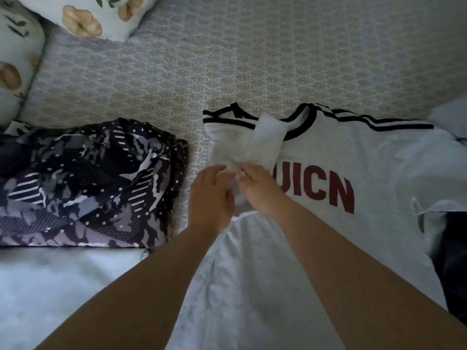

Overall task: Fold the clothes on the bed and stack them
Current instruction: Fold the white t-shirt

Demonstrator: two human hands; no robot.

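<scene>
A white T-shirt (374,157) with black striped trim and dark red letters lies spread on the bed, neck toward the far side. Its left sleeve (242,137) is folded inward over the chest. My left hand (211,195) rests on the shirt's left part with fingers extended and slightly bent. My right hand (260,188) is beside it, its fingertips pinching a bit of the white cloth near the folded sleeve. A dark patterned garment (86,183) lies folded to the left of the shirt.
The patterned grey bedspread (227,59) stretches beyond the clothes. Two floral pillows (96,13) sit at the far left corner. A pale cloth (50,286) lies at the near left, and dark fabric (452,261) at the right edge.
</scene>
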